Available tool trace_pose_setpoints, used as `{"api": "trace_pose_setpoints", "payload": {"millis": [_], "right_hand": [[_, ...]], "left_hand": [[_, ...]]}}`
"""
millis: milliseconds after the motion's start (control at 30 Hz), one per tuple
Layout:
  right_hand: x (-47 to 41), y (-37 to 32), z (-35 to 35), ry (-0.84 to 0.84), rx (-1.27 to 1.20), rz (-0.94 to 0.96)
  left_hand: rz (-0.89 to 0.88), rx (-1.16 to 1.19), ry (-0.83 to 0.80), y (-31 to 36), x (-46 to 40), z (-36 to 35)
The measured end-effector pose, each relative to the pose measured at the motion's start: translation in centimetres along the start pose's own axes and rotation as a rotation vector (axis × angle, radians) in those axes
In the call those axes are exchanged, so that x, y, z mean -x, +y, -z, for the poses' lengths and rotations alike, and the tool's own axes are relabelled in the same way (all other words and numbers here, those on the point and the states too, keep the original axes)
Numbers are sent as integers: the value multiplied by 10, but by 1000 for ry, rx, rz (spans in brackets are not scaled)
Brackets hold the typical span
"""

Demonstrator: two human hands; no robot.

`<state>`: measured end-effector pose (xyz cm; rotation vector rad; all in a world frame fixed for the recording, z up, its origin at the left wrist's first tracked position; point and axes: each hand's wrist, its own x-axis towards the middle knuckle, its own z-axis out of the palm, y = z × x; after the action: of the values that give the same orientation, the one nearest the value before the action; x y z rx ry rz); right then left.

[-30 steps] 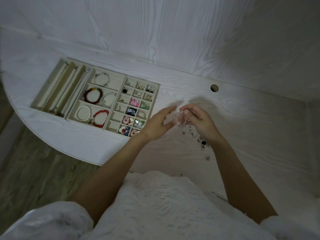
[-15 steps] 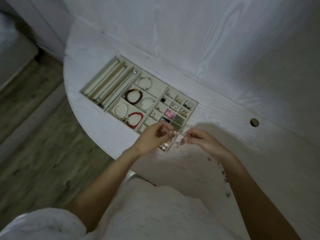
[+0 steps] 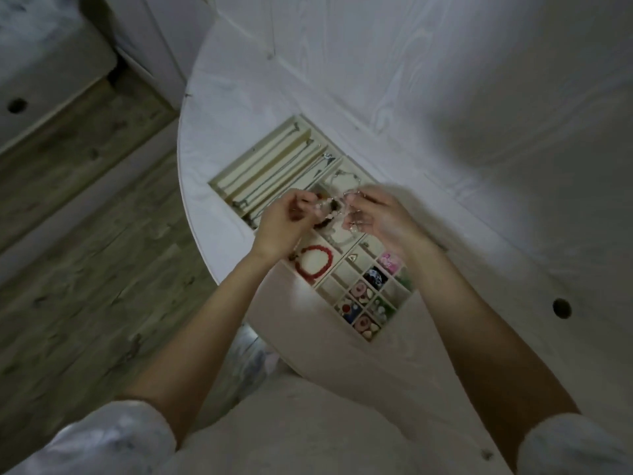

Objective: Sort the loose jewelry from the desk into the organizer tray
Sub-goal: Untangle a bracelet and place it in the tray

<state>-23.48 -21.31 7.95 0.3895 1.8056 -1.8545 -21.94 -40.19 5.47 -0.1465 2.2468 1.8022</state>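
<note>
1. Head view: a clear beaded bracelet [image 3: 337, 214] was pinched between both hands, left [image 3: 284, 222] and right [image 3: 380, 217], above the organizer tray [image 3: 394, 322].
2. Lowering it into a tray bracelet compartment was judged next.

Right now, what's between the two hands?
Head view: a clear beaded bracelet, blurred, spans from left hand to right hand, above the organizer tray.

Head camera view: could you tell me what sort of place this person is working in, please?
Probably a room at home, perhaps a bedroom. A white wood-grain desk with a rounded edge and a cable hole stands on wood-plank flooring, and a jewelry organizer tray lies on it.
</note>
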Motion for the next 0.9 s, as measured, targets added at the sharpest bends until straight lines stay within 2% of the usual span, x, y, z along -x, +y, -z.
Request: {"api": "trace_pose_setpoints", "payload": {"millis": [100,200,367,567,767,833,900], "right_hand": [[-20,1,19,231,228,41],[-33,3,31,341,415,100],[-46,0,39,417,611,135],[-42,-2,45,365,724,113],[-36,6,54,447,700,193],[-35,13,55,460,808,274],[-37,21,54,418,1024,357]], "left_hand": [[-54,-93,-10,-2,-37,-16],[-129,-270,-52,-1,-68,-35],[-164,-381,-136,0,-90,-51],[-251,-579,-232,2,-85,-55],[-364,-716,-194,-6,-86,-51],[-448,-782,-176,-10,-90,-49],[-538,-891,-160,-14,-93,-48]]}}
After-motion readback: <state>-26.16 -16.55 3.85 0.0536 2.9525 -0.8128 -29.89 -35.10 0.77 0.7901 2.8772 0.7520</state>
